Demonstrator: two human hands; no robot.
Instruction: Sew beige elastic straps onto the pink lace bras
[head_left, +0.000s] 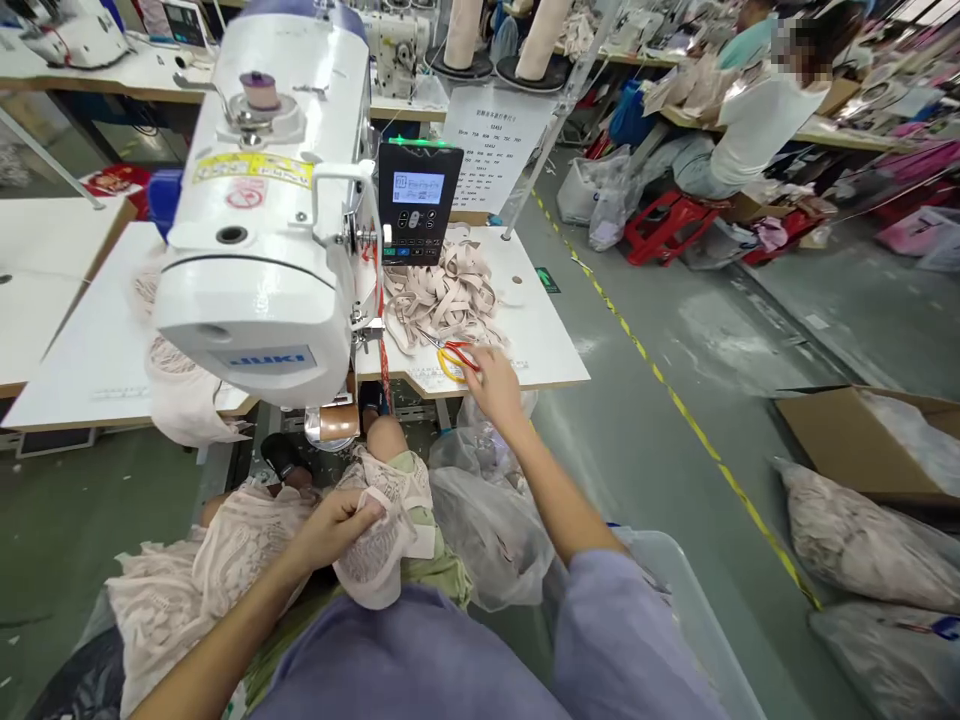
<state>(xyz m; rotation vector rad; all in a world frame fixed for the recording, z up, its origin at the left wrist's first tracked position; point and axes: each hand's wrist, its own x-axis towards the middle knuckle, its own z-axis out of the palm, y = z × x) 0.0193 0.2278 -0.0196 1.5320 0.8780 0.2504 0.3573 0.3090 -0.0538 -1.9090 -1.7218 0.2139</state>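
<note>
Right of the sewing machine [255, 275], the right grip [491, 385] meets the scissors [452, 364], its closure unclear; below the machine, the left grip [334, 525] pinches the lace piece [371, 570], best held lightly against snags.

Right of right hand [491, 385]: bare tabletop [546, 335], passable | Ahead: strap pile [450, 290], control panel [420, 225] | Left: machine head [255, 300] obstructs | Toward left hand [337, 525]: open gap, plastic bag [487, 535] below

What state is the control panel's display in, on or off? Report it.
On: the display glows pale blue with dark markings; green light tops the control panel.
</note>
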